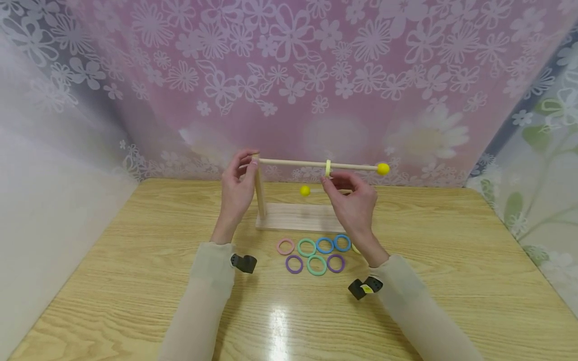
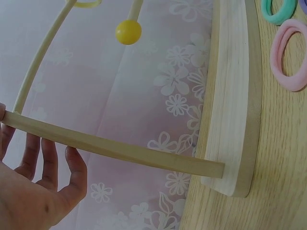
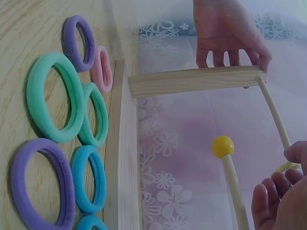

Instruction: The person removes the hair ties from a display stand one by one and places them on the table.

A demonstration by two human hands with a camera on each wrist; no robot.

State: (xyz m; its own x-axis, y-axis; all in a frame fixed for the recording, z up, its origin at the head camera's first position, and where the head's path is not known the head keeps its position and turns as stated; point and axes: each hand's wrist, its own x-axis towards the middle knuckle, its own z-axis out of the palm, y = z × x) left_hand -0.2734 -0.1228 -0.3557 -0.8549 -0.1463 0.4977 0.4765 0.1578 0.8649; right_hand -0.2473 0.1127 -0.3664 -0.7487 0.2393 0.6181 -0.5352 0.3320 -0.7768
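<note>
A wooden stand has an upright post [image 1: 260, 195] on a flat base [image 1: 298, 218]. From the post's top a thin rod [image 1: 293, 163] runs right to a yellow ball [image 1: 383, 169]. My left hand [image 1: 238, 185] grips the top of the post, thumb on the near side and fingers behind. A pale yellow hair tie [image 1: 328, 168] encircles the rod past its middle. My right hand [image 1: 354, 203] pinches its lower edge between thumb and fingers. Below the rod, a second yellow ball [image 1: 305, 190] tips another rod, partly hidden behind the right hand.
Several hair ties lie on the wooden table [image 1: 135, 281] before the base: a pink one [image 2: 277, 57], mint ones [image 3: 36, 100], purple ones [image 3: 18, 187] and blue ones [image 3: 77, 177]. A yellow one is partly covered by the right wrist. A floral curtain [image 1: 271, 75] hangs behind.
</note>
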